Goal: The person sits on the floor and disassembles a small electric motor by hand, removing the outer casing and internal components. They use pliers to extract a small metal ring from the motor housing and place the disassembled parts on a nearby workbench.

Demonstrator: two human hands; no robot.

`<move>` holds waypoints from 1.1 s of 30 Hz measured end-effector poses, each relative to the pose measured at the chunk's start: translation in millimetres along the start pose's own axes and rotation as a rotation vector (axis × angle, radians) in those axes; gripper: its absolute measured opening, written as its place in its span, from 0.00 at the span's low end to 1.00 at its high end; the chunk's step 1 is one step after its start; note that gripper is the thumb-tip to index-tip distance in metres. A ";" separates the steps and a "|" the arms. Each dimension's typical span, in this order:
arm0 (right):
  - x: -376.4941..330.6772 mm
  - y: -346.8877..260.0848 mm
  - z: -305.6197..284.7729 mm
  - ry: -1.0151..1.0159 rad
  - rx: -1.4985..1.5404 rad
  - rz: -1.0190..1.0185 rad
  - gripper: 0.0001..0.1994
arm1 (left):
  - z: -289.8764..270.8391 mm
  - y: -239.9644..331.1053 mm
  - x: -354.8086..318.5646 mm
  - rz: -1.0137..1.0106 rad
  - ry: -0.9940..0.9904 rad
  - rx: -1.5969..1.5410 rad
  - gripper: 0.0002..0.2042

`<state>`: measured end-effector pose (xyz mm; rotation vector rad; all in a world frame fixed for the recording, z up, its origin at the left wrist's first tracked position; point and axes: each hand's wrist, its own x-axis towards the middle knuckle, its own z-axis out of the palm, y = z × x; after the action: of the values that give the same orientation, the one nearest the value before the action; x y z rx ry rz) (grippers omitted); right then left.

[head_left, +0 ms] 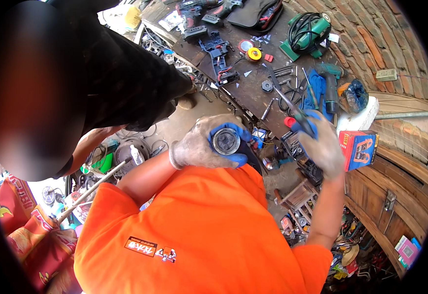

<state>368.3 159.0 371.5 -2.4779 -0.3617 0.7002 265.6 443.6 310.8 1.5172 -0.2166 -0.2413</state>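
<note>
My left hand (198, 139), in a grey glove with blue fingertips, is closed around a round metal cup-shaped part (226, 141) in front of my chest. The part's circular face points up, with a lighter rim and a dark, dirty middle. Off to the right, my right hand (326, 149), gloved the same way, grips a long thin tool (286, 102) with a dark handle. Its shaft slants up and left over the workbench edge; the exact kind of tool is unclear. The two hands are well apart.
The dark workbench (246, 90) carries a green power tool (304, 36) with coiled cable, cordless drills (192, 19), a yellow tape roll (253, 54), a hex nut (267, 85) and a blue cloth (317, 88). A red-blue box (358, 149) sits right. Another person (125, 73) stands left.
</note>
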 end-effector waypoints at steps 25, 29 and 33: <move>-81.5 -95.4 -2.1 0.145 -0.742 -0.446 0.12 | 16.0 2.7 8.8 -0.044 -0.029 -0.042 0.27; -82.6 -98.2 0.2 0.167 -0.744 -0.447 0.11 | 14.2 0.1 9.1 0.005 -0.039 -0.005 0.27; -84.6 -97.9 0.3 0.166 -0.718 -0.456 0.11 | 14.8 4.2 7.6 -0.009 -0.046 -0.004 0.27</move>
<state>287.5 206.9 460.4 -2.8987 -1.2418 0.1772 268.7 427.5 315.5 1.5095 -0.2455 -0.2841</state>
